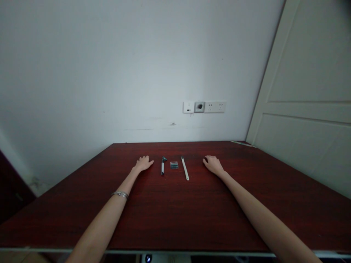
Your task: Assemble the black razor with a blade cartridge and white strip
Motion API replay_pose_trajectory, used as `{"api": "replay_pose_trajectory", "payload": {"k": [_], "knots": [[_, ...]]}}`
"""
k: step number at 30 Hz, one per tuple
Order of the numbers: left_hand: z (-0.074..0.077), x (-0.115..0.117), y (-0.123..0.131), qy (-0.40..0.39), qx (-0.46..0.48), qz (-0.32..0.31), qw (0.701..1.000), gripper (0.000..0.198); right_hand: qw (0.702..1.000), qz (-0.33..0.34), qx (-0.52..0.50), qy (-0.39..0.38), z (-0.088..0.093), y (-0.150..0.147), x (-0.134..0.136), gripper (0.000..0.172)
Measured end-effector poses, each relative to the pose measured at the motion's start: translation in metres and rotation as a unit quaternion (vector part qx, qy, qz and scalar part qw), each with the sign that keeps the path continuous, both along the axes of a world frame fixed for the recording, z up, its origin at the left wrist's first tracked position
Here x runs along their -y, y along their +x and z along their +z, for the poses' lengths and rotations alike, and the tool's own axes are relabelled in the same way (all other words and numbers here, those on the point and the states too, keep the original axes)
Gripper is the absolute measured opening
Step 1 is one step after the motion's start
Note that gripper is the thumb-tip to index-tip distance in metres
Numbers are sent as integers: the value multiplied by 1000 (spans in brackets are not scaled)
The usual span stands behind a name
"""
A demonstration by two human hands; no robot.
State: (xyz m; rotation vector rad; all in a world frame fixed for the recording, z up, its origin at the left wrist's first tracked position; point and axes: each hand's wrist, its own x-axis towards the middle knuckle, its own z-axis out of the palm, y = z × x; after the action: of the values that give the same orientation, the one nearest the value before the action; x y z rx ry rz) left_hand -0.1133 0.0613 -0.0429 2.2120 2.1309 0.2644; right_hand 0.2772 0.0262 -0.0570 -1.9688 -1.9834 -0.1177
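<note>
My left hand (144, 163) lies palm down on the dark red table with its fingers spread, holding nothing. A razor (162, 167) with a white and dark handle rests just to its right, head pointing away from me. Beside the razor sits a small clear case (174, 165) with teal and dark parts inside. Further right is a slim white stick (185, 169) with a dark tip at its far end, perhaps a toothbrush; its kind is not clear. My right hand (213, 164) rests on the table to the right of the stick, empty, thumb apart from the loosely bent fingers.
The wooden table (175, 215) reaches back to a white wall (137, 65) bearing sockets (215, 107) and a switch plate (188, 107). A pale panelled door (307, 91) borders the right side. A thin strip (243, 144) lies at the far right corner.
</note>
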Motion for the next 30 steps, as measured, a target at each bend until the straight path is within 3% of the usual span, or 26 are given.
{"api": "replay_pose_trajectory", "payload": {"k": [4, 6, 8, 13, 16, 22, 30], "knots": [[13, 8, 8, 71, 37, 1, 997, 30, 1000, 2, 8, 2, 0, 0, 1, 43], [23, 13, 17, 106, 71, 37, 991, 24, 1000, 3, 10, -2, 1, 0, 2, 42], [34, 18, 27, 104, 102, 55, 988, 24, 1000, 2, 13, -4, 1, -1, 3, 41], [49, 33, 55, 75, 87, 10, 993, 26, 1000, 2, 16, -7, 1, -1, 3, 40], [49, 39, 66, 48, 76, -5, 996, 30, 1000, 3, 16, -8, 0, 0, 1, 41], [46, 46, 75, -89, 66, -31, 993, 33, 1000, 12, 15, 2, -2, 1, 1, 40], [35, 40, 72, -118, 35, -37, 992, 39, 1000, 10, 16, 1, 0, 0, 4, 39]]}}
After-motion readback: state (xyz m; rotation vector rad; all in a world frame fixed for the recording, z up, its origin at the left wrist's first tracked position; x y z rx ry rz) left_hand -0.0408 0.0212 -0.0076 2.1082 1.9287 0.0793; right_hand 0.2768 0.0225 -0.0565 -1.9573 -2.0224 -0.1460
